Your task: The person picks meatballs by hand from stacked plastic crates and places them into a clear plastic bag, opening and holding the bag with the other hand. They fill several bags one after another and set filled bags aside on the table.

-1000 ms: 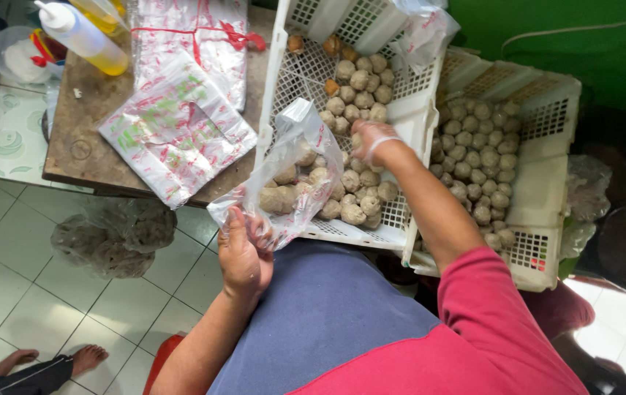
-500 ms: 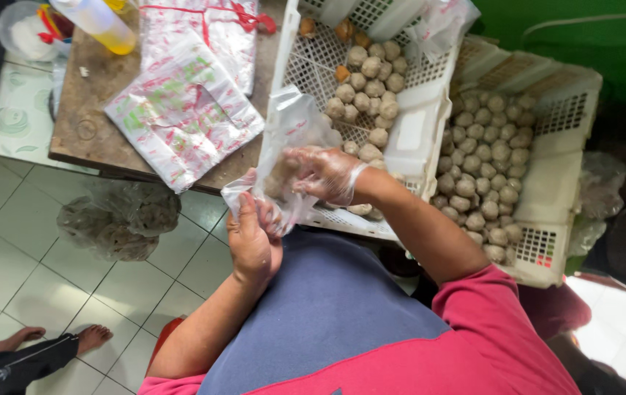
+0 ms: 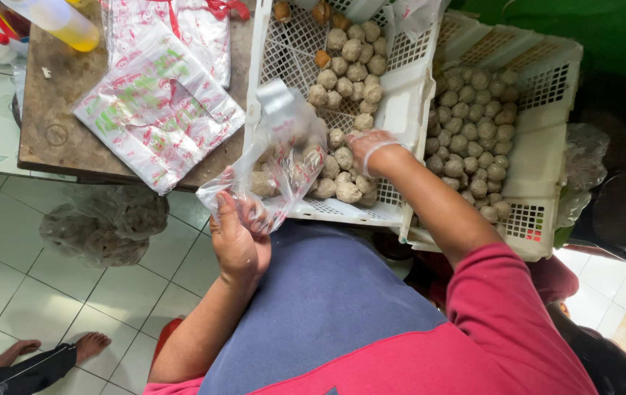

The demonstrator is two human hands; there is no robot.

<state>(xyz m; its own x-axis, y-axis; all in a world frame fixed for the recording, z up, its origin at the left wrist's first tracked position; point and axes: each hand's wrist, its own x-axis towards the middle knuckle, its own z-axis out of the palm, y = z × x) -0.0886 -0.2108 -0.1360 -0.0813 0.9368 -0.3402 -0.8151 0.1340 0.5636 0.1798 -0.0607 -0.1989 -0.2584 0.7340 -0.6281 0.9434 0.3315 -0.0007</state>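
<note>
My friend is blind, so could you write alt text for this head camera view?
Seen from above, a person's left hand holds open a clear plastic bag of meatballs while the gloved right hand reaches into a white crate of meatballs; a second crate sits beside it.

Table clutter and floor
Yellow squeeze bottle [image 3: 61, 20] and printed bags [image 3: 158, 117] upper left; bare foot [image 3: 88, 346] lower left on tiles.

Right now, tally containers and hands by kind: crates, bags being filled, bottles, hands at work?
White plastic crates: 2
Clear bag being filled: 1
Squeeze bottle: 1
Hands at work: 2, left hand holding the bag, gloved right hand in the meatballs
Total: 6
</note>
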